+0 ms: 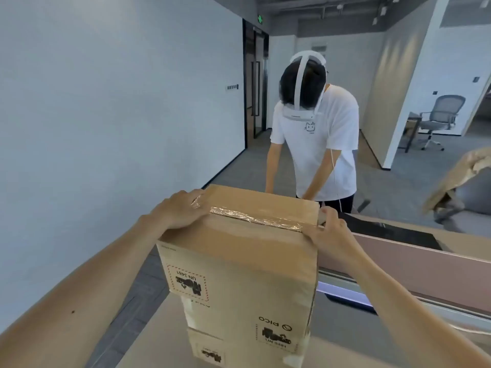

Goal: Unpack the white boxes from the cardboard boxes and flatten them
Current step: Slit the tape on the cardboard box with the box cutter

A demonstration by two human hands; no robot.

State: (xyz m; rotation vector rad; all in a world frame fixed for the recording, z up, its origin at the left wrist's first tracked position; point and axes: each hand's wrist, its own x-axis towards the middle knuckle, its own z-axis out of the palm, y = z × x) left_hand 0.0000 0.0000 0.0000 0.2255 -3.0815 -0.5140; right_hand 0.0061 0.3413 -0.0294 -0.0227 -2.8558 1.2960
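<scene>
A tall brown cardboard box (239, 264) stands upside down on the table, its printed labels inverted and a strip of clear tape (255, 218) along its top seam. My left hand (176, 209) lies flat on the box's top left corner, fingers over the tape end. My right hand (328, 229) grips the top right edge of the same box. Under the box's lower edge, the tops of white boxes (204, 338) with labels show. Their number is hidden by the cardboard.
A person in a white T-shirt (316, 144) with a head-worn device bends over right behind the box. A pink desk divider (406, 258) runs along the right. Crumpled cardboard (457, 179) lies at far right; an office chair (438, 118) stands beyond.
</scene>
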